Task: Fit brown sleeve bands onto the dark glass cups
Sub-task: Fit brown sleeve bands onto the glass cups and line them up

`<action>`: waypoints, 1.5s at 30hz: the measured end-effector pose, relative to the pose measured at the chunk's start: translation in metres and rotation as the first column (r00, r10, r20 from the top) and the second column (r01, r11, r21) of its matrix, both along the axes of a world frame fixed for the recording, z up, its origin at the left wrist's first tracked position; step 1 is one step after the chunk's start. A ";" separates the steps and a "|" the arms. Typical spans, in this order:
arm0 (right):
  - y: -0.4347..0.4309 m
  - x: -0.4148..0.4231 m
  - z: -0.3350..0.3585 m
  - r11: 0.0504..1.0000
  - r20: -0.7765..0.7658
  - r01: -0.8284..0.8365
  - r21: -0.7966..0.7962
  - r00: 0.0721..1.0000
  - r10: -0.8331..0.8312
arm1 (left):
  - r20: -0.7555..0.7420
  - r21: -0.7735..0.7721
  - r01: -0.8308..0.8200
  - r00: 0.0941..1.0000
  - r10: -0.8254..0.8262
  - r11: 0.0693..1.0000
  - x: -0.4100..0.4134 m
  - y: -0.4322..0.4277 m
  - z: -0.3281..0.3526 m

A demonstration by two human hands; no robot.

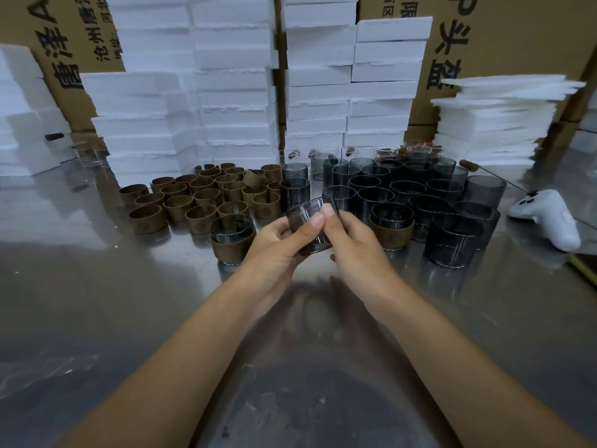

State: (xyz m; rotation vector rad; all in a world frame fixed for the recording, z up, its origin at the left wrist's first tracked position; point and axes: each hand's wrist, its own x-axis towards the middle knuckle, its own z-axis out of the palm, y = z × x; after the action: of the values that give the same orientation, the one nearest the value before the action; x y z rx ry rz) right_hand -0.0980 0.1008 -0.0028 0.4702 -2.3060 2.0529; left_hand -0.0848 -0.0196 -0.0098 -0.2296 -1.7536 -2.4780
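Fingers [315, 221] of left hand [274, 250] and right hand [358, 250] curl round one cup [314, 245], tilted above the steel desk [129, 302]. Two banded cups [232, 244] flank it; bands [193, 198] and cups [403, 192] behind crowd beyond counting. Foam stacks [232, 92] back them.

Packing workshop or warehouse: stacked white foam boxes [232, 92], printed cardboard cartons [517, 43], steel table [97, 302] bearing batches of glass cups [403, 195] and sleeve bands [200, 195].

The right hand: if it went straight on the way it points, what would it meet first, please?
The right hand grips a dark glass cup; past it, probably the bare cup standing just behind, though depth is unclear.
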 end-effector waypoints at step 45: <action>0.005 0.004 0.007 0.945 0.006 0.005 -0.327 1.000 -0.003 | -0.008 -0.138 -0.143 0.990 0.143 0.980 0.000 -0.003 0.003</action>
State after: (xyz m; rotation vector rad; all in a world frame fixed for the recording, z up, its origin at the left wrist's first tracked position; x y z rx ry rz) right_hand -0.0939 0.1062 0.0044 0.4416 -1.9056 2.3719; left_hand -0.0846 -0.0224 -0.0070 -0.1066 -1.8731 -2.2622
